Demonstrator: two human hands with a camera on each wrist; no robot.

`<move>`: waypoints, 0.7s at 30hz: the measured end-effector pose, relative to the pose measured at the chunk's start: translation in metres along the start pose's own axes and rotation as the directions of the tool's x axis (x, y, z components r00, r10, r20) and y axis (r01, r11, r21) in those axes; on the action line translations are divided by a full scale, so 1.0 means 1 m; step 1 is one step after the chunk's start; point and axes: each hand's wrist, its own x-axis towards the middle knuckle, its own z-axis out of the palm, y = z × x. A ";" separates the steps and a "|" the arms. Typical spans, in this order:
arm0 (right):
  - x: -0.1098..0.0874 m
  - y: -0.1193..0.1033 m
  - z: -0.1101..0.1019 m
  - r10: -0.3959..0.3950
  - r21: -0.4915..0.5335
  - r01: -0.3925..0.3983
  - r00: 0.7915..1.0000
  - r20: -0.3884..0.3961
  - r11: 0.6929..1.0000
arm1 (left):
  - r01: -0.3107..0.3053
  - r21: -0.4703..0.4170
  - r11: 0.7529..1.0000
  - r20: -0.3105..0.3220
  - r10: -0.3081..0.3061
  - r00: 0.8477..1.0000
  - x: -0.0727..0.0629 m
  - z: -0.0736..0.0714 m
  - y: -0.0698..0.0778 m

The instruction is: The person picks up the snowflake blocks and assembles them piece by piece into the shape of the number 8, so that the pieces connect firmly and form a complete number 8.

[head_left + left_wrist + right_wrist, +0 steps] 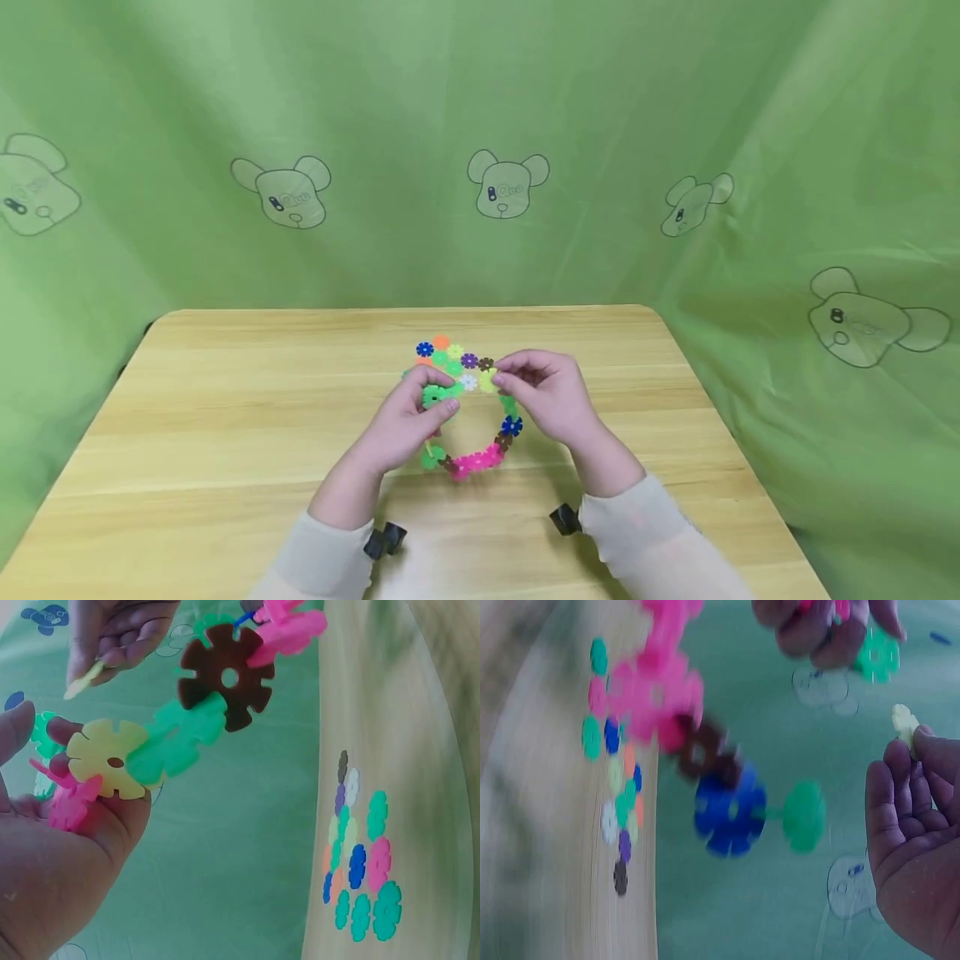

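My left hand point(397, 427) grips one end of a curved chain of interlocking snowflake discs point(478, 461), held above the table. A green disc point(877, 656) stands out by its fingertips. In the left wrist view, pink, yellow point(112, 759), green point(176, 735) and brown point(227, 678) discs run on from this hand. Blue point(730, 816) and green point(804, 816) discs lie toward the chain's other side. My right hand point(551, 398) pinches a pale yellow disc point(904, 726) between thumb and forefinger. Whether that disc joins the chain, I cannot tell.
Several loose discs lie on the wooden table point(225, 450) beyond the hands, among them purple point(469, 360), blue point(425, 349) and orange point(441, 342) ones. A green curtain point(405, 100) with printed bear heads surrounds the table at the back and sides.
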 end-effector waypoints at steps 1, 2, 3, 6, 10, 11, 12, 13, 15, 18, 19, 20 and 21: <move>-0.001 -0.003 0.003 0.000 -0.003 0.000 1.000 0.014 1.000 | -0.008 0.007 1.000 0.005 0.008 1.000 0.000 0.001 0.000; -0.002 -0.005 0.005 0.005 -0.009 -0.005 1.000 0.022 1.000 | -0.015 0.011 1.000 0.009 0.015 1.000 0.000 0.002 0.001; -0.003 -0.007 0.007 0.011 -0.013 -0.010 1.000 0.027 1.000 | -0.020 0.016 1.000 0.013 0.020 1.000 0.000 0.002 0.001; -0.005 -0.007 0.010 0.013 -0.022 -0.013 0.999 0.039 1.000 | -0.025 0.027 0.999 0.022 0.024 0.999 -0.001 0.003 0.001; -0.006 -0.009 0.012 -0.028 -0.032 0.030 0.998 0.061 0.999 | -0.036 0.040 0.999 0.024 0.035 0.999 -0.003 0.003 0.001; -0.005 -0.010 0.013 -0.038 -0.037 0.041 0.997 0.065 0.998 | -0.040 0.043 0.998 0.025 0.039 0.999 -0.004 0.003 0.001; -0.005 -0.011 0.013 -0.046 -0.049 0.050 0.997 0.068 0.998 | -0.045 0.048 0.998 0.025 0.044 0.999 -0.004 0.002 0.001; -0.005 -0.011 0.013 -0.057 -0.064 0.061 0.996 0.070 0.996 | -0.048 0.052 0.997 0.027 0.047 0.999 -0.004 0.002 0.002; -0.004 -0.012 0.014 -0.065 -0.091 0.072 0.995 0.073 0.993 | -0.050 0.064 0.997 0.029 0.048 0.998 -0.005 0.002 0.002; -0.005 -0.013 0.015 -0.067 -0.101 0.073 0.996 0.066 0.992 | -0.049 0.079 0.996 0.028 0.046 0.999 -0.005 0.002 0.002; -0.005 -0.013 0.015 -0.065 -0.096 0.071 0.996 0.061 0.993 | -0.050 0.080 0.996 0.028 0.048 0.998 -0.005 0.002 0.002; -0.006 -0.013 0.016 -0.062 -0.086 0.066 0.997 0.053 0.994 | -0.053 0.079 0.995 0.029 0.051 0.998 -0.005 0.002 0.003; -0.006 -0.014 0.016 -0.060 -0.074 0.063 0.997 0.039 0.995 | -0.059 0.076 0.995 0.029 0.057 0.998 -0.005 0.001 0.003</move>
